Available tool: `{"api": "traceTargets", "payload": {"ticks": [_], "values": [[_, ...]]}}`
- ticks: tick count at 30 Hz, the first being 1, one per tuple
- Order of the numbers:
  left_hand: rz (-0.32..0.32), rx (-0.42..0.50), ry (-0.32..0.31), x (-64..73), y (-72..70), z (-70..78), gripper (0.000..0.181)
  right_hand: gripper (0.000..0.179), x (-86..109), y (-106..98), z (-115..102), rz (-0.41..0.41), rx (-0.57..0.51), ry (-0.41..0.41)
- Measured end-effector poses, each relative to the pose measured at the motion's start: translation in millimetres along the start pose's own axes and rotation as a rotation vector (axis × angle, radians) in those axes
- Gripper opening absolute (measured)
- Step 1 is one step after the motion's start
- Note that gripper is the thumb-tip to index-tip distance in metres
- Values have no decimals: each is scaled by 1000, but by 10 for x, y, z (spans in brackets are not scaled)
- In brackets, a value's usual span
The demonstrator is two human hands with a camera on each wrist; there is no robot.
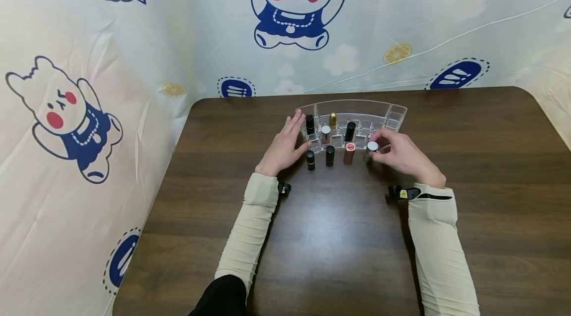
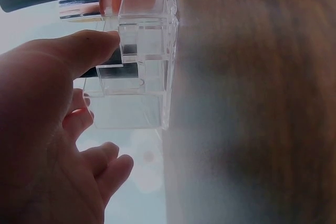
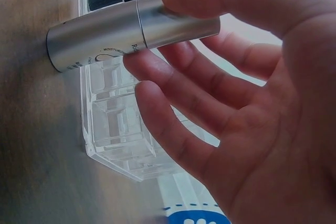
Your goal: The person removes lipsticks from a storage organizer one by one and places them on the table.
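My right hand (image 1: 403,155) pinches a silver lipstick tube (image 3: 100,32) between thumb and fingers, in front of the clear organizer (image 1: 394,117). In the right wrist view the tube leans slightly, its lower end near the table. My left hand (image 1: 285,145) lies along the organizer's left end, fingers extended and thumb at the front edge. Inside the organizer stand a gold lipstick (image 1: 332,119), a silver-capped lipstick (image 1: 326,135) and two black lipsticks, one at the left (image 1: 310,124). Before it stand two more black lipsticks, one in the middle (image 1: 330,156), and a dark red lipstick (image 1: 349,153).
The brown wooden table (image 1: 339,256) reaches back to a curtain (image 1: 379,19) printed with cartoon bears. Camera bands sit on both wrists, such as the right wrist camera (image 1: 398,192). The organizer has several compartments, with wider ones at the back.
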State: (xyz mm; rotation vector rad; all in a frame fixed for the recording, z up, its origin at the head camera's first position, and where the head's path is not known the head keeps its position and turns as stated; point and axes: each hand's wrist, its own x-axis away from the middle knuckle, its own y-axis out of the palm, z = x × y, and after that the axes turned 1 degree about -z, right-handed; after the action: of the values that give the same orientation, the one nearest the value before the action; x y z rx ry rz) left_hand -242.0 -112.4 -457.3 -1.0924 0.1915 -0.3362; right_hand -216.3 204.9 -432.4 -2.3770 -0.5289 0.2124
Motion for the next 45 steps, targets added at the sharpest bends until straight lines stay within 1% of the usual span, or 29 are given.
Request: {"api": "traceTargets", "payload": {"ticks": [20, 31, 38, 45], "values": [[8, 12, 6, -10, 7, -3, 76, 26, -9, 14, 21, -6, 21, -2], [11, 3, 12, -6, 1, -2, 76, 30, 2, 7, 17, -15, 1, -8], [15, 8, 13, -5, 4, -4, 76, 32, 7, -10, 5, -19, -13, 10], [14, 7, 12, -9, 11, -11, 77, 34, 36, -52, -12, 4, -11, 1]]}}
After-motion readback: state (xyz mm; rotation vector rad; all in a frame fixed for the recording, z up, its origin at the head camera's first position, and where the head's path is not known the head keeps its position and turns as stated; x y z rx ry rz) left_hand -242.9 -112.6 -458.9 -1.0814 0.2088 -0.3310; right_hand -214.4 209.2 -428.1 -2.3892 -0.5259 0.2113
